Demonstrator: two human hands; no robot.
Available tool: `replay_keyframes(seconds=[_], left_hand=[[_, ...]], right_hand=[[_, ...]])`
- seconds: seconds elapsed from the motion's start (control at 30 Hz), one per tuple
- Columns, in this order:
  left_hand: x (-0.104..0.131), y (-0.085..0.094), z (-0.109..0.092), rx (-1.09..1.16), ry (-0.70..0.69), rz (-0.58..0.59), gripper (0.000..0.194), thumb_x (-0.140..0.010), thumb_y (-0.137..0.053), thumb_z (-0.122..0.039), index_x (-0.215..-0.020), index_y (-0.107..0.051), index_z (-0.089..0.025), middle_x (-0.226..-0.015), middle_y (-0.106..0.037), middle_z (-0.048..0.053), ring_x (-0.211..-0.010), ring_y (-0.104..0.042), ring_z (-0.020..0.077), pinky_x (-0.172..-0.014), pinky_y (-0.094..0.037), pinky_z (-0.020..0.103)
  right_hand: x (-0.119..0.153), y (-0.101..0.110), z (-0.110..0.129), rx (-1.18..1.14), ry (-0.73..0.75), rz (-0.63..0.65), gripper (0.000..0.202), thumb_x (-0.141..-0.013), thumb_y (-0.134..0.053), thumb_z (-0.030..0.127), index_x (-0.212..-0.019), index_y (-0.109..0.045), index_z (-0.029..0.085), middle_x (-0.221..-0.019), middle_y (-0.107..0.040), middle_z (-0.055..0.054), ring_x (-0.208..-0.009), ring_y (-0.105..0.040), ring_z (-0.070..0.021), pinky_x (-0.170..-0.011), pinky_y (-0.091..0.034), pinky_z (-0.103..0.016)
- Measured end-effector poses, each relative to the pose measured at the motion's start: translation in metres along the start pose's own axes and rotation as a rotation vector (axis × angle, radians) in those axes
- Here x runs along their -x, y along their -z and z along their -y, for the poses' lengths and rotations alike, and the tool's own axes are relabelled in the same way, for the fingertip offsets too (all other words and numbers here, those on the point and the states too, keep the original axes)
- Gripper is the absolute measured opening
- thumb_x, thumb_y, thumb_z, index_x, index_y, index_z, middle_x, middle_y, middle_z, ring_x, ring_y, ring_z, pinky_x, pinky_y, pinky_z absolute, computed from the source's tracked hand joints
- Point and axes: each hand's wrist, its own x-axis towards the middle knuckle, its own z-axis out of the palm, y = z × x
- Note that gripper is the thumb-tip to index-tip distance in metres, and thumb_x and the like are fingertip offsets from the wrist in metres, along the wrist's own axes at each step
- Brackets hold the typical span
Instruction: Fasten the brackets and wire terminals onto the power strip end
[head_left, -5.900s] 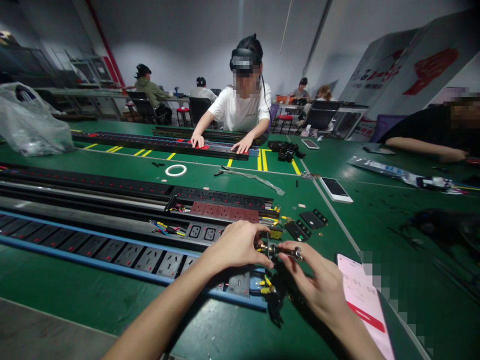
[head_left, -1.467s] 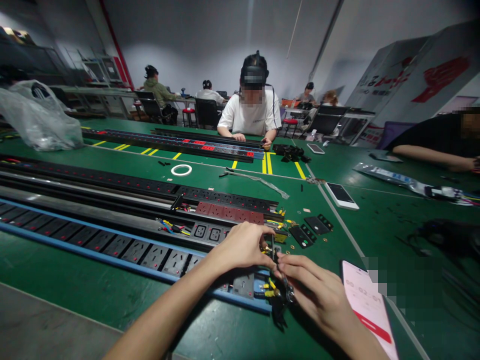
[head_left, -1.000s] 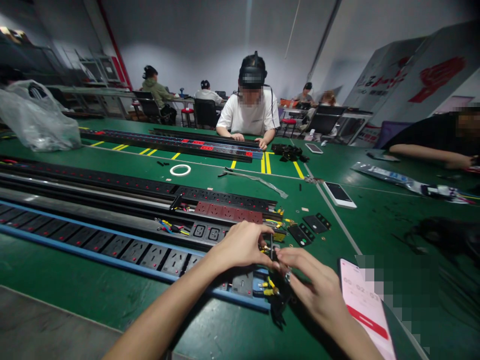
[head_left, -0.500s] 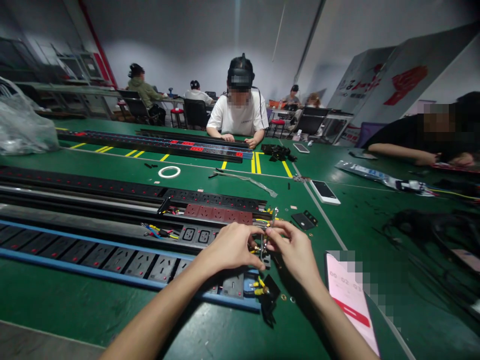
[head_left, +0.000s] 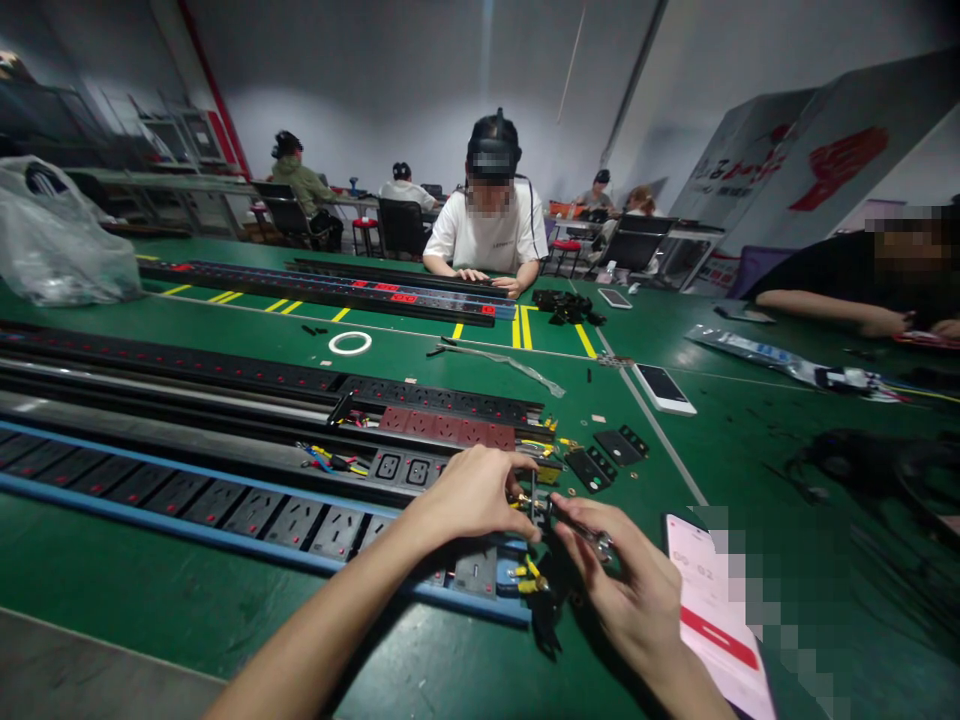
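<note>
My left hand is closed, thumb and fingers pinching a black end plate held upright at the right end of a black power strip with square sockets. Between my right hand's fingers is a small shiny wrench, its far end close to the plate. Wires with yellow terminals show behind the plate, partly hidden by my left hand. In front lies a blue-edged power strip, with more yellow terminals and a black bracket at its end.
Loose black plates lie beyond my hands. A pink-screened phone is right of my right hand; a white phone lies farther back. Across the green table are a tape ring and a co-worker at other strips.
My right hand has moved right and toward me, and the wrench has swung from upright to lying slanted. My left hand keeps its grip on the plate. The view has shifted slightly.
</note>
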Motion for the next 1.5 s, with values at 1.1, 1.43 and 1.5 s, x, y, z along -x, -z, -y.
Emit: replay_keyframes(seconds=[1.1,1.43,1.5], left_hand=[[0.001,0.002,-0.003,0.007,0.008,-0.008,0.074,-0.057,-0.086,-0.044,-0.125,-0.066,-0.025,-0.093,-0.077,0.004,-0.086,-0.073,0.0263,-0.075,-0.050,0.030],[0.001,0.003,-0.003,0.018,-0.001,-0.002,0.073,-0.058,-0.086,-0.044,-0.125,-0.066,-0.024,-0.093,-0.077,0.005,-0.085,-0.072,0.0267,-0.073,-0.050,0.030],[0.001,0.003,-0.003,0.026,-0.005,-0.001,0.073,-0.058,-0.086,-0.046,-0.125,-0.066,-0.024,-0.093,-0.077,0.005,-0.085,-0.072,0.0265,-0.072,-0.049,0.029]], right_hand=[[-0.019,0.010,0.010,-0.144,-0.164,0.346,0.008,-0.088,-0.065,0.016,-0.090,-0.062,0.023,-0.101,-0.069,-0.007,-0.105,-0.068,-0.0211,-0.088,-0.056,-0.032],[-0.018,0.007,0.007,-0.163,-0.201,0.292,0.003,-0.087,-0.067,0.020,-0.089,-0.066,0.022,-0.097,-0.071,-0.008,-0.099,-0.069,-0.0245,-0.084,-0.058,-0.036],[-0.020,0.004,0.006,-0.188,-0.249,0.251,0.002,-0.087,-0.067,0.023,-0.088,-0.066,0.022,-0.097,-0.071,-0.009,-0.096,-0.069,-0.0240,-0.078,-0.059,-0.034]])
